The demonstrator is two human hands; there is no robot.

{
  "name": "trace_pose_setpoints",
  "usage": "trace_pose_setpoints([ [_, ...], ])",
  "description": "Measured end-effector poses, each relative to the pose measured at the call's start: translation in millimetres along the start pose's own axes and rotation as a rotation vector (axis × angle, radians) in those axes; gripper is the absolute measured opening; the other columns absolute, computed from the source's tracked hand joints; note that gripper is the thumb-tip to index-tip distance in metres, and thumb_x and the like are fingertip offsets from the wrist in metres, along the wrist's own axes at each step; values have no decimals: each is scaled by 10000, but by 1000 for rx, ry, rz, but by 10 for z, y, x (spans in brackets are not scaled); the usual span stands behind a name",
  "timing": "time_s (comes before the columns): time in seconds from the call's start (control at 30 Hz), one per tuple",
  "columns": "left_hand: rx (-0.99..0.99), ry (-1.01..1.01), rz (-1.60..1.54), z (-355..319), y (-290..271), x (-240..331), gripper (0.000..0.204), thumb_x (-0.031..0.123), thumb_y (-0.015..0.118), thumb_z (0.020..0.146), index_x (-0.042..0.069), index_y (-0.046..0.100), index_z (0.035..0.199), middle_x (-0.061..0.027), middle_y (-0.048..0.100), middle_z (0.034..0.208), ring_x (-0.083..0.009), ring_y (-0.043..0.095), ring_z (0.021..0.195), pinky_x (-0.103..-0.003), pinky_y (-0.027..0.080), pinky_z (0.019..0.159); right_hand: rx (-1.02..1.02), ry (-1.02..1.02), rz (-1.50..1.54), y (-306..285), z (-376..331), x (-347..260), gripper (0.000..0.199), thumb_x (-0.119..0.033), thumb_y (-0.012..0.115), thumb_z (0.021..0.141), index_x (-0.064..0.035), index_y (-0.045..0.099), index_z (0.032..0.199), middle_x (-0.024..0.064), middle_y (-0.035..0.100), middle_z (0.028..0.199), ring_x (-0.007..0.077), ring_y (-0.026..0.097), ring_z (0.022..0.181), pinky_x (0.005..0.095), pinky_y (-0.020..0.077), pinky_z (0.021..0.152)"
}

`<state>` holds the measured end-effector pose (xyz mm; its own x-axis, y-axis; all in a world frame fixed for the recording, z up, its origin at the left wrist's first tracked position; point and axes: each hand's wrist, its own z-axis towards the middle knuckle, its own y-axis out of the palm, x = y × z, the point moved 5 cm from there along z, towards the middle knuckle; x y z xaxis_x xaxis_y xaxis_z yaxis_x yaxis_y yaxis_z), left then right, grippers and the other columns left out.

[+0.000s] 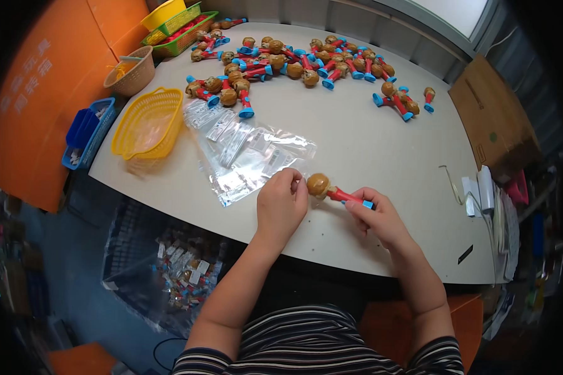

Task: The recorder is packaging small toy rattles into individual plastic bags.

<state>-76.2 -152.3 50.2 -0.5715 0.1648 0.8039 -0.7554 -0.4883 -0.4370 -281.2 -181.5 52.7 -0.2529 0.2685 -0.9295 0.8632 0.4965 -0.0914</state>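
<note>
white table (356, 150) carries the work. right hand (378, 215) grips a red-stemmed toy (331, 190) near its edge; left hand (281, 203) pinches a clear bag (256, 159) beside it (best held wide open).

We see a toy (331, 190) of what looks like hard plastic: a glossy brown head, a smooth red stem, a blue base. The many like toys (306, 62) heaped further off share the same shiny plastic look. The small bags (250, 156) are thin clear plastic film, crinkled and catching glare. The table (356, 144) has a matt, smooth, pale top. The yellow basket (147, 122) is moulded plastic lattice, slightly shiny; the blue crate (87, 134) is plastic too. The round brown basket (131, 72) looks woven, rough in texture. The box (494, 122) is matt brown cardboard. Our shirt (319, 344) is soft striped cloth
</note>
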Motion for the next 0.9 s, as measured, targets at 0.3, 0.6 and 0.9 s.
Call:
trace_pose_setpoints([
  [0.3,31,148,61,-32,-2,99,81,41,640,845,-1,599,901,-131,632,798,-280,628,695,-368,504,639,405,-940,-1095,385,-265,-219,260,-190,703,894,-1,653,1066,39,562,665,114,577,613,288,483,578],
  [0.6,-17,109,92,-35,-30,56,89,31,627,830,9,589,908,-142,630,818,-324,631,742,-405,502,659,140,-17,290,243,-55,190,278,-288,574,996,-25,652,1043,13,594,674,79,543,517,223,463,478],
  [0.9,-74,47,45,-20,-114,-11,62,43,616,839,7,594,885,-145,632,823,-324,634,754,-403,507,672,272,-514,-719,486,-196,41,262,-242,585,983,0,634,1070,57,586,607,135,589,513,312,463,488],
])
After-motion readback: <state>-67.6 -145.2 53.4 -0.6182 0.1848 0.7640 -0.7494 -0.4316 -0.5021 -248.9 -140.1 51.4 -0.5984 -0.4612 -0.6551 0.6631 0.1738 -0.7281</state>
